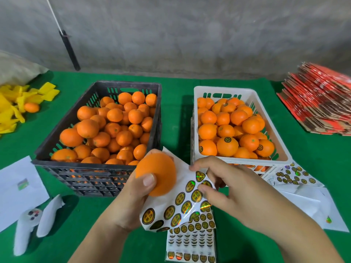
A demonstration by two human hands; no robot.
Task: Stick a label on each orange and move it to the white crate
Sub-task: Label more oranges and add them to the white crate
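Observation:
My left hand (133, 202) grips one orange (159, 171) together with a curled sheet of round gold-and-black labels (180, 204), thumb pressed on the fruit. My right hand (224, 183) pinches a label at the sheet's upper edge with fingertips and thumb. A black crate (57, 137) full of unlabelled oranges stands at centre left. The white crate (279, 149) at centre right holds several oranges, some showing round labels.
More label sheets lie below my hands (191, 245) and right of the white crate (292, 175). White papers (17, 188) and a white controller (32, 223) lie at the left. Yellow wrappers (11, 105) with a loose orange sit far left, red cartons (319, 103) far right.

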